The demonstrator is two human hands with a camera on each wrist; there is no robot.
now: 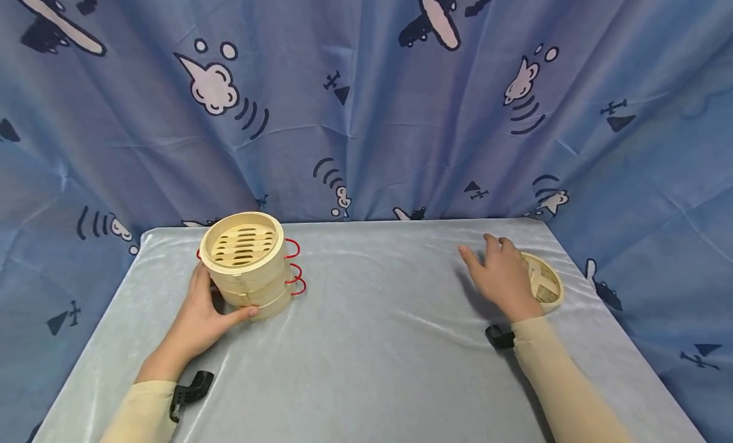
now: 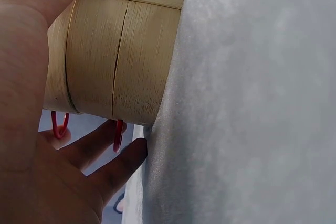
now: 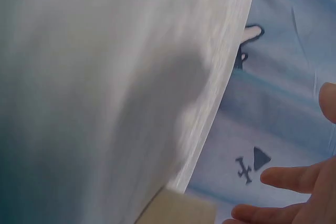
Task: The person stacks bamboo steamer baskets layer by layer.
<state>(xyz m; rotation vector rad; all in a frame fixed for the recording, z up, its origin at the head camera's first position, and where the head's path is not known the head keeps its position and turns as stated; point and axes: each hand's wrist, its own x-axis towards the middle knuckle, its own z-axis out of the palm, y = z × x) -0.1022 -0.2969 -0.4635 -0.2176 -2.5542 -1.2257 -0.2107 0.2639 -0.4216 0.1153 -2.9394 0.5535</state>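
Observation:
On the left of the table stands a stack of small bamboo steamer baskets, slatted face up, with red loop handles on its sides. My left hand holds the stack from its left, thumb across the near wall and fingers reaching round the far side. In the left wrist view, stapled bamboo walls fill the space between thumb and fingers, and the fingertips lie by two red loops. At the right, my right hand hovers with fingers spread, holding nothing. Beside it lies a round bamboo piece with crossed strips, partly hidden by the hand.
A pale grey cloth covers the table. Behind it and at both sides hangs a blue curtain with printed airplanes and clouds. Black wrist bands sit at both sleeves.

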